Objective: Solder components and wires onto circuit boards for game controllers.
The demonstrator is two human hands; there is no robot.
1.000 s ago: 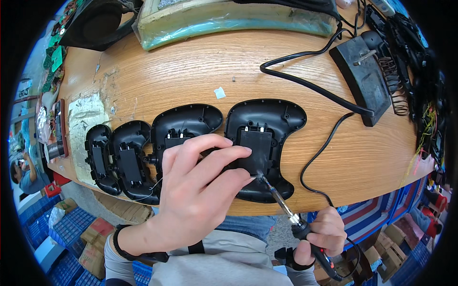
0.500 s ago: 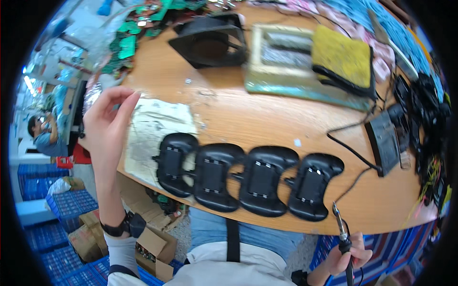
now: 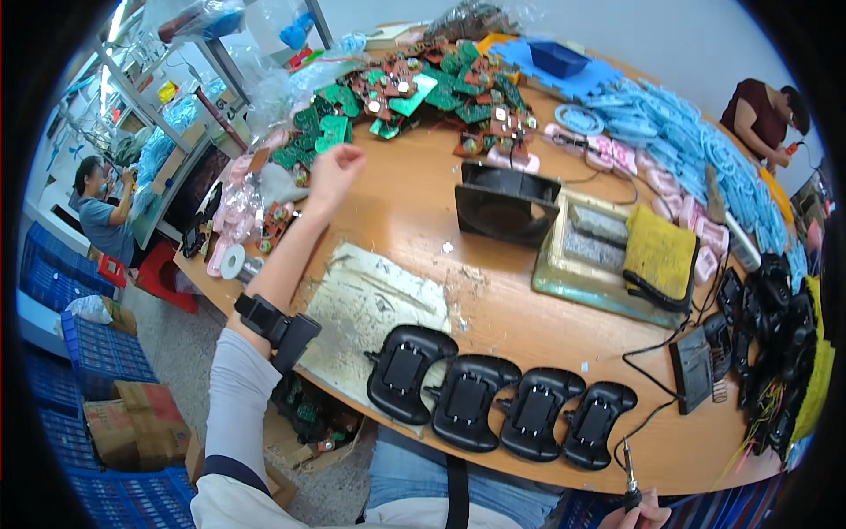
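Note:
My right hand (image 3: 641, 511), at the lower right edge, grips a soldering iron (image 3: 631, 487) with its metal tip pointing up over the table's near edge. My left hand (image 3: 335, 181) is stretched out above the far left of the table, beside a pile of green circuit boards (image 3: 333, 132). Its fingers are bunched together; what they may hold is too small to make out. Along the near edge lie several black game controller shells, the leftmost controller (image 3: 405, 370) partly on a stained white sheet (image 3: 374, 295) and the rightmost controller (image 3: 599, 425) closest to the iron.
A black fan (image 3: 507, 207) stands behind a pale tray (image 3: 551, 278) with a yellow cloth (image 3: 661, 256) on it. Blue plastic parts (image 3: 696, 159) heap at the far right. A black box (image 3: 693, 366) and dark cables lie right. A solder spool (image 3: 233, 262) sits left. Two other people are farther off.
My left hand has moved away from above the white sheet to the far left, toward the circuit boards. The view has shifted up and left. The soldering iron stays in my right hand.

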